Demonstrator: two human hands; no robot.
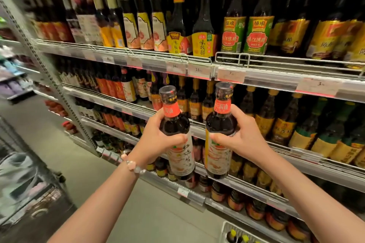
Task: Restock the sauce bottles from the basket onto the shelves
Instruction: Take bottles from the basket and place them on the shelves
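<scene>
I hold two dark sauce bottles upright in front of the shelves. My left hand (158, 140) grips the left bottle (175, 122) around its shoulder and label. My right hand (243, 136) grips the right bottle (220, 122) the same way. Both bottles have clear caps, red neck bands and pale labels. They hang level with the second and third shelves (276, 81), a little in front of the stocked rows. A white wire basket (225, 229) with yellow-capped bottles shows at the bottom edge, beneath my right forearm.
Several shelf tiers are packed with dark bottles behind wire rails and price tags. A perforated shelf upright (45, 77) runs down the left side. A dark trolley (29, 189) with wrapped goods stands at the lower left on the grey floor.
</scene>
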